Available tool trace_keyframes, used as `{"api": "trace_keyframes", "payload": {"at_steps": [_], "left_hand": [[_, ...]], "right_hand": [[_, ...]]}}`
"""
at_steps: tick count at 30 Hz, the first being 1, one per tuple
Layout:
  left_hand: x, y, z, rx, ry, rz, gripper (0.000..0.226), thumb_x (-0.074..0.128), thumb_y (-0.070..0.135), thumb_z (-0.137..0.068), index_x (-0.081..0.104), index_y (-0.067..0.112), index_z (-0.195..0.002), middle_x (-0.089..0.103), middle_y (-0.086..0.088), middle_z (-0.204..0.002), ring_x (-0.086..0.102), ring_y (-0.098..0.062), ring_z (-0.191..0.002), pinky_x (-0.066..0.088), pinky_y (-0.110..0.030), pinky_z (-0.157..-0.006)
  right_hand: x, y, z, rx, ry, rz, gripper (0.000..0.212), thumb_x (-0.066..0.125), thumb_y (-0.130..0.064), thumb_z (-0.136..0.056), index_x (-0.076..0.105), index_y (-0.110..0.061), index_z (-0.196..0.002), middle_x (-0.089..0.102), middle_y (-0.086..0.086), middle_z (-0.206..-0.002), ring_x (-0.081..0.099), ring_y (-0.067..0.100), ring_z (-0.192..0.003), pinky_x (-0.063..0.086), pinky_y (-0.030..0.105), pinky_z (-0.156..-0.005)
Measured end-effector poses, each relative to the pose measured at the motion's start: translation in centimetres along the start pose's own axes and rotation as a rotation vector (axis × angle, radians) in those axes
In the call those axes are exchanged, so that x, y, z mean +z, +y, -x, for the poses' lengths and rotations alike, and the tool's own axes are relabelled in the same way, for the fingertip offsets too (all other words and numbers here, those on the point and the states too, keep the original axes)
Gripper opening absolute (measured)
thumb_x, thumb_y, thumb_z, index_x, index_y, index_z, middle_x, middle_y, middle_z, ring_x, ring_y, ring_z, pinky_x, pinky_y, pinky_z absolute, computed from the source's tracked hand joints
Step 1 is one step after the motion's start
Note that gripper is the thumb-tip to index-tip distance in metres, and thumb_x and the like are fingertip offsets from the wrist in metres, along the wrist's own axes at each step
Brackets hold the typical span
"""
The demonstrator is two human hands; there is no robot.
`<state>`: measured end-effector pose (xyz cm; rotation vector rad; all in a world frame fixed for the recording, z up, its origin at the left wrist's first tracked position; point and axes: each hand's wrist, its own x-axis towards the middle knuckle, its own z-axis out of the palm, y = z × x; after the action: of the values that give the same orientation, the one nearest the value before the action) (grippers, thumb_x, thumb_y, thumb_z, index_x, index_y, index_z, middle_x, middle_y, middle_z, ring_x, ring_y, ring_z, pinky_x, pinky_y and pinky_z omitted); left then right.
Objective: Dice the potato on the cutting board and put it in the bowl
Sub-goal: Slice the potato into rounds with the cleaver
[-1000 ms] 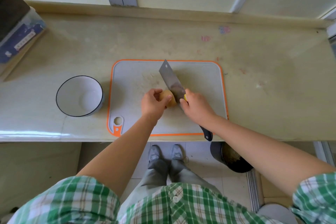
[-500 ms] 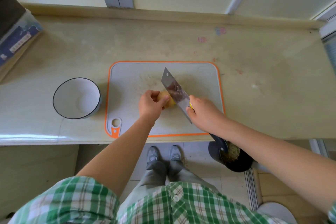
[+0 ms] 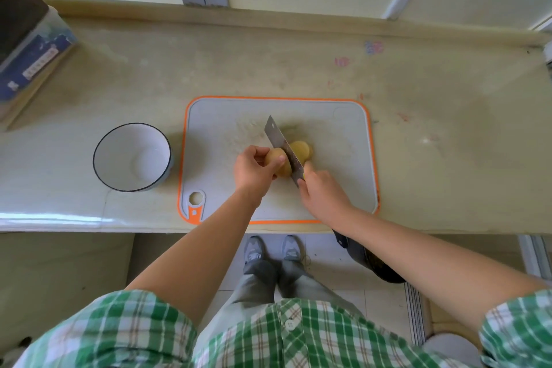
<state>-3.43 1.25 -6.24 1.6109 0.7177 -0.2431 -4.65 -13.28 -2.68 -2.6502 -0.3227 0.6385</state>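
Now: the potato (image 3: 279, 163) is on the cutting board (image 3: 337, 134), a little right of its middle, and reads as two pieces with the knife (image 3: 282, 146) blade standing between them. Your left hand (image 3: 254, 172) holds the left piece, fingers curled over it and the thumb laid along its top, close beside the steel. The loose half (image 3: 300, 150) lies just on the other side of the blade, pale face up. Whether it touches the blade I cannot tell. Your right hand (image 3: 321, 191) is clamped round the knife handle, right up at the heel of the blade.

Risks, as judged:
1. Thumb. It lies nearest the edge. If the held piece rocks on its rounded skin side at the next stroke, the blade can walk toward it. Set the cut face flat down first.
2. Loose half. Nothing steadies it. A sideways nudge from the blade could send it toward the board's right edge or onto the counter (image 3: 448, 128).
3. Progress. Nothing is diced yet, so many strokes remain, and small wet pieces tend to cling to the blade and drop off at random.
4. Transfer. The bowl (image 3: 119, 152) stands just off the board's left edge, apart from it, so cubes carried across that gap can fall on the counter
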Motion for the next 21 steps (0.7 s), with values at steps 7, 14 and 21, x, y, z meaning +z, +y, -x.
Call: {"api": "trace_keyframes", "payload": {"at_steps": [7,14,21], "left_hand": [[-0.2,-0.5,0.5,0.041,-0.007,0.010,0.035,0.075,0.023,-0.078,0.063,0.007,-0.106,0.068,-0.008,-0.096,0.068,-0.022,-0.088,0.060,-0.040,-0.076],[-0.3,-0.3,0.4,0.012,-0.017,0.049,0.040,0.073,0.016,-0.084,0.058,0.003,-0.119,0.065,-0.010,-0.105,0.066,-0.024,-0.097,0.059,-0.037,-0.081],[-0.4,-0.4,0.2,-0.013,-0.018,0.046,0.041,0.074,0.017,-0.084,0.058,0.002,-0.119,0.066,-0.011,-0.105,0.067,-0.022,-0.094,0.059,-0.036,-0.079]], "right_hand": [[-0.3,0.2,-0.4,-0.005,0.014,0.040,0.017,0.043,-0.018,-0.098,0.046,-0.003,-0.103,0.058,0.017,-0.085,0.057,0.037,-0.080,0.031,0.033,-0.058],[-5.1,-0.7,-0.2,-0.065,0.068,0.090,0.014,0.044,-0.018,-0.096,0.036,-0.011,-0.087,0.057,0.018,-0.082,0.052,0.038,-0.077,0.024,0.034,-0.060],[-5.4,-1.0,1.4,-0.092,-0.028,0.116,0.014,0.042,-0.016,-0.097,0.032,-0.015,-0.087,0.033,-0.005,-0.063,0.033,0.017,-0.057,0.021,0.030,-0.050]]}}
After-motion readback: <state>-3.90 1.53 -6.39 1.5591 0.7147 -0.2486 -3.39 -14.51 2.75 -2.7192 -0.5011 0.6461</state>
